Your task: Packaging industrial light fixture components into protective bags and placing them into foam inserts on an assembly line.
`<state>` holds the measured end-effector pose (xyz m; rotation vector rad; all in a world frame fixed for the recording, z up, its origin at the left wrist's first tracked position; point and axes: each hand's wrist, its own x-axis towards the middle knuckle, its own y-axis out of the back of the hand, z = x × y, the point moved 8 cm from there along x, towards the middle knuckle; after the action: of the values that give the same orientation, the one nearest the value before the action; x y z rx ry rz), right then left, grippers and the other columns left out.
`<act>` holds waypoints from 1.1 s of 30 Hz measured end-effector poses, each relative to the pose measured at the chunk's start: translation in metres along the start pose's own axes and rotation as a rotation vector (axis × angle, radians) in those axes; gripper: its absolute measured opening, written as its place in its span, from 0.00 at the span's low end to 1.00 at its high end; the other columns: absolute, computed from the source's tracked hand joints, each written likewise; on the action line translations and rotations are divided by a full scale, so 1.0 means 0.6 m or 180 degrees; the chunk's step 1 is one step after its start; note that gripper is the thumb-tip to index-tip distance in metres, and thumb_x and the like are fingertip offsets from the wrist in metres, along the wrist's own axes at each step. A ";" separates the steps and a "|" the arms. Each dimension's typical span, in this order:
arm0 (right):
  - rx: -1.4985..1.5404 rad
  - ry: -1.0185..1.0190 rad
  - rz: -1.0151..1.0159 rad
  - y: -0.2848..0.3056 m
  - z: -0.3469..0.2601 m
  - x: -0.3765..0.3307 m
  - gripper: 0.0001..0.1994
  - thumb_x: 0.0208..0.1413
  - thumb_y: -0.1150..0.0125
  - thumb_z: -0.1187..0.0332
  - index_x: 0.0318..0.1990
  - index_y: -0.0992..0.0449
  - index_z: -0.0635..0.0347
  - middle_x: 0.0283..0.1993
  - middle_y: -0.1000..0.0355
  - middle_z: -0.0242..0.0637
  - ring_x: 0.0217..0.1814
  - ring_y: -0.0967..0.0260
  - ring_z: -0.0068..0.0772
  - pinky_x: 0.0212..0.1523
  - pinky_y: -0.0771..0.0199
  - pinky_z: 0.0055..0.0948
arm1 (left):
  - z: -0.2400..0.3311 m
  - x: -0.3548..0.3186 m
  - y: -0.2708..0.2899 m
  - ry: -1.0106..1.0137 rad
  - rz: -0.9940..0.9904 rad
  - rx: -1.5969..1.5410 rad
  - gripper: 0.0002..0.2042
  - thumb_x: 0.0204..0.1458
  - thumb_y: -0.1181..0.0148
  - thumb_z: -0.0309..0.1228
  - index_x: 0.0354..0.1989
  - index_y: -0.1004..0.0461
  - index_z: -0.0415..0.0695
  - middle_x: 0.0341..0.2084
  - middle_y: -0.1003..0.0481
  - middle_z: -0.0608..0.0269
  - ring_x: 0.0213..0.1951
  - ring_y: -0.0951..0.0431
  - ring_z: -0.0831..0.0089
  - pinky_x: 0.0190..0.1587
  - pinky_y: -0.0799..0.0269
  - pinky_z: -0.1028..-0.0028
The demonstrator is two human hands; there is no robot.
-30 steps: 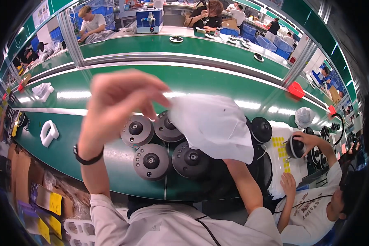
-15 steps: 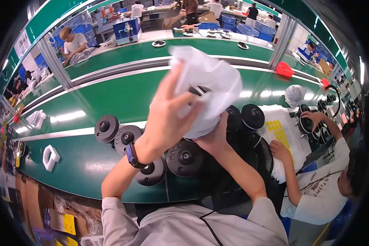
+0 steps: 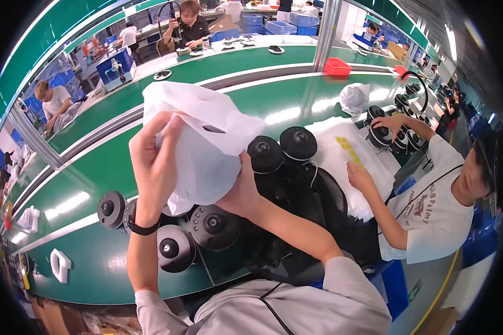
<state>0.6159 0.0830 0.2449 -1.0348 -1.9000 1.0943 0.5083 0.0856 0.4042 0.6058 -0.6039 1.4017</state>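
Note:
A thin white bag [image 3: 198,151] is held up in front of me, wrapped around a bulky rounded thing. Only a small dark patch of the contents shows through the bag's opening, so I cannot tell their kind. My left hand [image 3: 155,159] pinches the bag's edge on the left side, fingers closed. From the lower right, my right hand [image 3: 241,192] grips the wrapped thing, its fingertips partly hidden behind it. Below my hands, several dark round dome-shaped devices stand on the green bench, among them a grey one [image 3: 176,249] and a larger one [image 3: 218,229].
Two black domed devices [image 3: 297,144] stand right of the bag. Beyond them lies a stack of white sheets [image 3: 341,167] with yellow stickers, touched by a co-worker's hand [image 3: 361,177]. A white foam piece [image 3: 60,265] lies at left. A green conveyor [image 3: 95,167] runs behind, with a red bin [image 3: 337,67].
The bag has moved left in view as the whole view swung right. My left hand has shifted to the bag's edge, and the opening shows less of the dark contents.

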 end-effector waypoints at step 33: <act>0.0072 0.0842 -0.0567 -0.052 -0.008 0.001 0.32 0.69 0.60 0.42 0.74 0.44 0.46 0.73 0.40 0.31 0.75 0.42 0.36 0.73 0.40 0.45 | 0.057 0.059 -0.060 0.0214 -0.1070 0.0672 0.15 0.70 0.49 0.34 0.44 0.20 0.34 0.19 0.37 0.76 0.24 0.45 0.88 0.23 0.51 0.77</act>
<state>0.6106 0.0749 0.2749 -0.9280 -1.7256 0.8321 0.5460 0.0837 0.4520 0.7860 -0.2847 1.1692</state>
